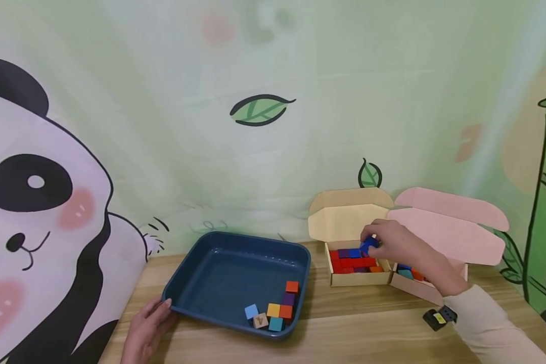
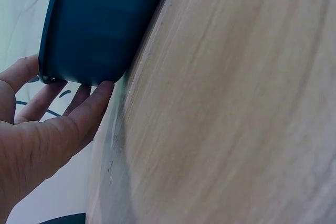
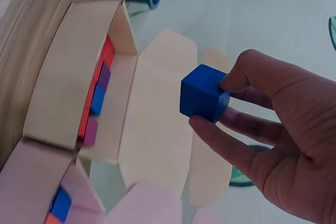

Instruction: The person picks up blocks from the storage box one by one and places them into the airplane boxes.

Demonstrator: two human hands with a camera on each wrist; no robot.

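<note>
In the head view my right hand is raised over the back right of the cream box. Between thumb and fingertips it pinches a dark blue cube block, held above the blocks inside. Red, purple, blue and orange blocks fill that box. At the front left corner of the dark blue tray, my left hand touches the rim and outer wall with extended fingers. Along the tray's right side and front right corner lie several cubes: orange, purple, yellow, teal, light blue and a wooden one with a letter.
A pink box with an open lid stands right of the cream box, with blue, teal and orange blocks inside, partly hidden by my right arm. The cream box's lid stands up against the printed cloth behind. Wooden tabletop shows in front.
</note>
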